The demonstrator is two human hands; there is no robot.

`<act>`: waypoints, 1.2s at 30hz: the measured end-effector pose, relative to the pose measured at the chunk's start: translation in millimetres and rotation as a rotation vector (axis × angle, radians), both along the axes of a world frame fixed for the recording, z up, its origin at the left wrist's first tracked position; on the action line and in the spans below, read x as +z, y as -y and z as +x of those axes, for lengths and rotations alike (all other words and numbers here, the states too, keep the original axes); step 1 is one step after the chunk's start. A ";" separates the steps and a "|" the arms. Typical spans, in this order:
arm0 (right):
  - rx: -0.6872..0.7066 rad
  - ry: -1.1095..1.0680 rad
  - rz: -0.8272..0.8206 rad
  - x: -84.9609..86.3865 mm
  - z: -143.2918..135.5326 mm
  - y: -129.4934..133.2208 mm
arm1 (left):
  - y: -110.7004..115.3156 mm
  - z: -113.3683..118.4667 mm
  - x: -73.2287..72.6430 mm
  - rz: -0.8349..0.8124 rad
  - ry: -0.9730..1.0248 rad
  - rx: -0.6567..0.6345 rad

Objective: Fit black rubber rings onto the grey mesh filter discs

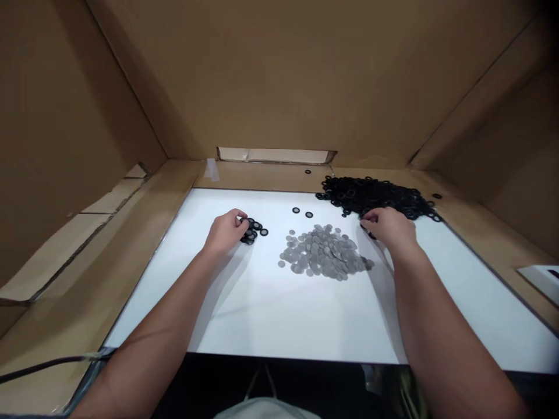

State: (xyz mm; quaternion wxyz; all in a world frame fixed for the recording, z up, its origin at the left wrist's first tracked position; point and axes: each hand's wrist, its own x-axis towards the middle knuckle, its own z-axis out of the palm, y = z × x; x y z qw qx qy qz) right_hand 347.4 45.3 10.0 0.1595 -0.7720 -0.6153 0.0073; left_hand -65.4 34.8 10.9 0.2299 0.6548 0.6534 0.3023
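Note:
On the left side of the white board [279, 326], my left hand [227, 231] has thumb and fingers closed in a pinch, with a black ring partly showing between the tips. Just beside those fingertips lies a small heap of black rings with grey discs inside [251, 233]. My right hand [390, 228] is at the near edge of a big pile of black rings [375, 195], its fingers pinched on a black ring [371, 235] that they partly cover. Between the hands spreads a pile of flat grey discs [325, 253].
Two rings with pale centres [303, 212] lie apart behind the discs. A lone black ring [308, 171] rests on the cardboard ledge. Tall cardboard walls [279, 75] enclose the back and sides, with a slot [275, 155] at the rear. A dark cable [48, 366] runs at front left.

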 end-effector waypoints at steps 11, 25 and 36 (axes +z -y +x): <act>0.022 -0.089 -0.040 9.0 -15.3 7.6 | 9.3 9.8 5.5 0.118 0.206 -0.003; 0.660 -0.914 -0.225 7.3 -151.2 50.3 | 31.6 45.4 -3.5 0.066 0.268 -0.528; 0.992 -0.186 -0.240 1.0 -158.1 59.2 | 28.7 40.9 -0.5 0.011 0.365 -0.424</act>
